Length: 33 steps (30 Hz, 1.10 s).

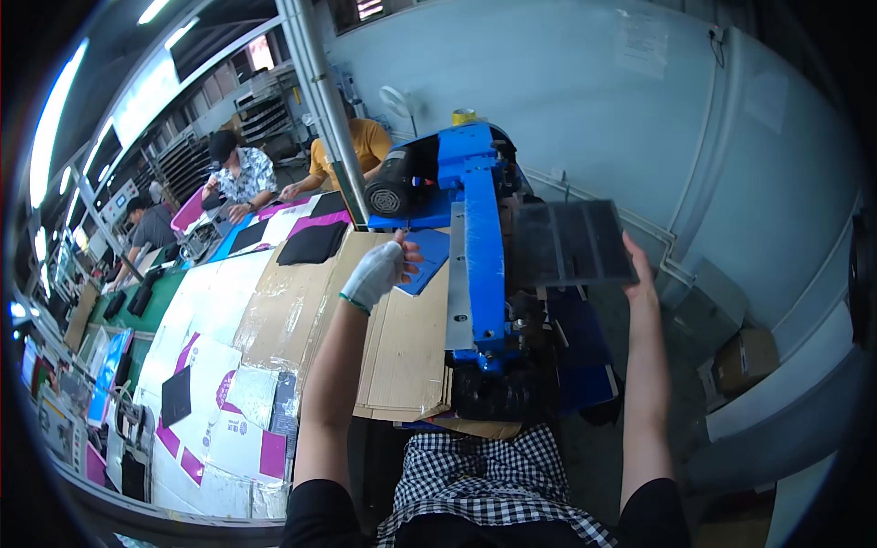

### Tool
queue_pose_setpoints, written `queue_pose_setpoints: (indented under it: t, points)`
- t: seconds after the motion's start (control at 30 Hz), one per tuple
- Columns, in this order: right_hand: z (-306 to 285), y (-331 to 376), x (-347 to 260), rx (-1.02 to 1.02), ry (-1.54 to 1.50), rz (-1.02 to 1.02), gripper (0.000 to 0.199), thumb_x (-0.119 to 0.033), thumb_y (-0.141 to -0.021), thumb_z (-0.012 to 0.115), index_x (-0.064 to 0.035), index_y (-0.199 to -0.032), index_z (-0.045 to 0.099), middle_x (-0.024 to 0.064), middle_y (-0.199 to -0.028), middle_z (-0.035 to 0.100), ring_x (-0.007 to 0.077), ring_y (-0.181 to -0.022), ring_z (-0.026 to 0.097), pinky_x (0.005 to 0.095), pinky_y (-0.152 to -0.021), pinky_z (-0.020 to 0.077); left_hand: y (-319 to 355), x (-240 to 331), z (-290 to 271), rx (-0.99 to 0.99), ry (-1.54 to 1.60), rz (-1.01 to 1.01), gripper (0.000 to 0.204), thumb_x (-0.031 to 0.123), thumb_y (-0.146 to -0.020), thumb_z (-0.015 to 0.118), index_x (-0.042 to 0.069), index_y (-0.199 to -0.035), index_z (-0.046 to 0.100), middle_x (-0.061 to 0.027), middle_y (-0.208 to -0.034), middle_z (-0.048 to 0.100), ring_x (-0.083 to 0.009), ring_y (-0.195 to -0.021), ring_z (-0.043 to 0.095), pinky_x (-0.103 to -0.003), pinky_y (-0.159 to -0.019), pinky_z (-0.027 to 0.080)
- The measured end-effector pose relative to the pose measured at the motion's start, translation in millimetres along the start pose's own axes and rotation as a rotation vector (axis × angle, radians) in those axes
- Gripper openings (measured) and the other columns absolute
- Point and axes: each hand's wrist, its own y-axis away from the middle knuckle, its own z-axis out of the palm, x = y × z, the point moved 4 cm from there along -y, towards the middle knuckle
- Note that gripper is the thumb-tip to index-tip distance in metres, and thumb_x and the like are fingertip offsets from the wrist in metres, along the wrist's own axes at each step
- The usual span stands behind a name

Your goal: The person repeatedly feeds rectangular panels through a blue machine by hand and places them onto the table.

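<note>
My right hand grips the right edge of a dark, flat rectangular panel with lighter stripes across it. The panel is held on the right side of a blue machine, and its left end lies close to the machine's arm. On the other side of that arm is my left hand, in a white glove that leaves the fingertips bare. Its fingers are loosely bent and apart, with nothing seen in them. Just beside these fingers lies a blue flat piece on the cardboard-covered surface.
A black motor sits at the machine's far left. To the left runs a long table covered with cardboard, bearing several black pieces. People work farther along it. A metal post rises beyond my left hand. Boxes stand low on the right.
</note>
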Motion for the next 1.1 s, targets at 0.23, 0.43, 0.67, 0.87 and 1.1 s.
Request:
queue_pose_setpoints:
  t: [0.23, 0.43, 0.67, 0.87, 1.1]
  points:
    - [26, -10, 68, -0.014, -0.076, 0.138, 0.039, -0.036, -0.087, 0.051, -0.0015, -0.104, 0.058, 0.0070, -0.091, 0.064, 0.0146, -0.072, 0.061, 0.0239, -0.063, 0.0473, -21, -40, -7, -0.033, 0.004, -0.069, 0.031, 0.038, -0.089, 0.049, 0.010, -0.078, 0.056, -0.0009, -0.065, 0.055, -0.0107, -0.052, 0.048, -0.022, -0.046, 0.037]
    - [56, -7, 100, 0.181, 0.139, 0.116, 0.053, -0.053, -0.080, 0.052, -0.0054, -0.104, 0.058, 0.0050, -0.089, 0.062, 0.0135, -0.072, 0.059, 0.0228, -0.062, 0.0444, -34, -56, 0, 0.215, -0.246, -0.139, 0.041, 0.044, -0.083, 0.057, 0.004, -0.088, 0.060, -0.0066, -0.077, 0.060, -0.0137, -0.061, 0.054, -0.023, -0.053, 0.043]
    - [-28, -39, 115, 0.199, 0.221, 0.115, 0.057, -0.050, -0.079, 0.054, -0.0080, -0.117, 0.052, 0.0078, -0.100, 0.057, 0.0156, -0.083, 0.053, 0.0240, -0.068, 0.0418, -14, -46, -26, 0.221, 0.080, -0.149, 0.049, 0.039, -0.082, 0.059, -0.003, -0.106, 0.055, -0.0172, -0.105, 0.059, -0.0277, -0.089, 0.060, -0.033, -0.078, 0.048]
    - [-45, -62, 120, 0.065, 0.350, -0.140, 0.052, -0.045, -0.081, 0.054, -0.0103, -0.119, 0.051, 0.0069, -0.103, 0.057, 0.0146, -0.075, 0.051, 0.0218, -0.063, 0.0393, 23, -1, -53, 0.313, 0.198, -0.005, 0.042, 0.031, -0.082, 0.060, -0.003, -0.107, 0.055, -0.0168, -0.106, 0.059, -0.0268, -0.091, 0.060, -0.034, -0.083, 0.047]
    - [69, -2, 67, 0.047, 0.287, 0.032, 0.044, -0.043, -0.086, 0.049, -0.0120, -0.117, 0.054, 0.0004, -0.098, 0.062, 0.0065, -0.075, 0.053, 0.0184, -0.061, 0.0373, 35, 56, -77, 0.233, 0.246, 0.094, 0.031, 0.018, -0.082, 0.060, -0.002, -0.105, 0.057, -0.0144, -0.101, 0.061, -0.0222, -0.089, 0.060, -0.032, -0.087, 0.044]
